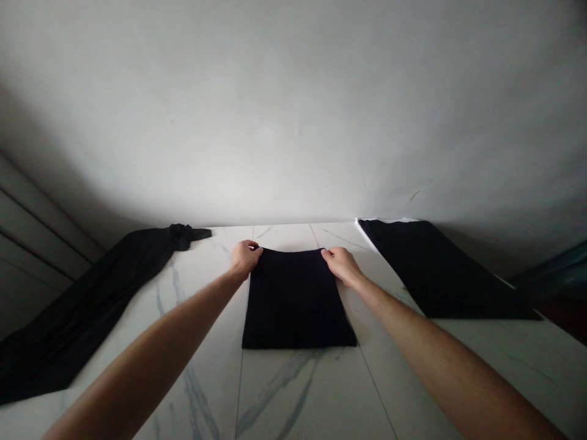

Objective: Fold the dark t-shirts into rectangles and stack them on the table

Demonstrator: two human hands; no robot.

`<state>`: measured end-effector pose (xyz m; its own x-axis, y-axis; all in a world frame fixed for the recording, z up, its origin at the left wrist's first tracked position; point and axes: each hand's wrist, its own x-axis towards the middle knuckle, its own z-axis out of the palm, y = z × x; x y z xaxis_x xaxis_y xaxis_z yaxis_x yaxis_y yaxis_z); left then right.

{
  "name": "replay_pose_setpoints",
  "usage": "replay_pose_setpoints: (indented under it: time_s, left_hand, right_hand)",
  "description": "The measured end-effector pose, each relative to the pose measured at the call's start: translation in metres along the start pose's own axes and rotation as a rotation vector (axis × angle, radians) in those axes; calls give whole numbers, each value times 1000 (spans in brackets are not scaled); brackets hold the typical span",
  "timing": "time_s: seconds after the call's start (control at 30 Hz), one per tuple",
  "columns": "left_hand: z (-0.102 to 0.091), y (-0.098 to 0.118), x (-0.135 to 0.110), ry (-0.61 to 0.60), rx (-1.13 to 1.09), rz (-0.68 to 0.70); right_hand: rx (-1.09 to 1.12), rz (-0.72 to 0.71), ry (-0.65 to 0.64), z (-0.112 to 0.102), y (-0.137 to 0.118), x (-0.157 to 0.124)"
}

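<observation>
Pinching both far corners of the folded black cloth [296,305], you've got a grip on each side. Left hand [246,258]: thumb and fingers closed on the far-left corner, no real gap. Right hand [342,264]: same on the far-right corner, thumb on top. Cloth sits between your hands and runs back toward you from the grip, near edge straight, side edges widening in view. Far edge dips slightly between your hands. Can't tell if that edge is lifted or flat on the white marble-patterned surface [206,391].

Left of your left hand, well apart: long black garment [114,275], bunched at its far end, running back toward you. Right of your right hand, also apart: flat black fabric [454,269] with a white edging [367,235] showing along its left and far sides. Beyond the grip: pale grey wall [293,122], meeting the surface. Far left of the grip: grooved panel [41,226], dim. Dark bluish item at far right [559,269], too dark to identify.
</observation>
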<state>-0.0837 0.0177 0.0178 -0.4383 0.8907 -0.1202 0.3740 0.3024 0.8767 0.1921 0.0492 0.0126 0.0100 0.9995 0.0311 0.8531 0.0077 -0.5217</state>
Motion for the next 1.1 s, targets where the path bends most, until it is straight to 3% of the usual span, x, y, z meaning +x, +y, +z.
replay_pose_setpoints:
  time_s: [0.13,0.3,0.4,0.47,0.57,0.67,0.73,0.83,0.9,1.1]
  left_hand:
    - [2,0,4,47,169,89]
    - [1,6,5,59,330,178]
    - [-3,12,-5,103,402,224]
    - [-5,14,-20,133,475,343]
    - [-2,9,-57,-11,613,667]
    - [2,-3,-95,-272,758,837]
    - [3,-12,-112,-371,852,817]
    - [-1,-18,-124,-342,916,742]
    - [-3,-19,-129,-297,912,744]
    - [-4,-20,-148,-347,948,719]
  right_hand:
    - [-202,32,-26,-3,-8,3]
    - [-298,92,-50,-2,-11,5]
    - [-312,82,-42,-5,-13,3]
    - [-304,47,15,-8,-16,-5]
    - [-271,-213,111,-10,-22,-32]
    - [-245,-646,-5,-8,-27,-71]
    - [-275,-752,-176,-7,-27,-94]
    - [-367,-607,-324,-8,-20,-116]
    - [-389,-541,-302,-10,-16,-122]
    - [-370,-556,-262,-6,-11,-135]
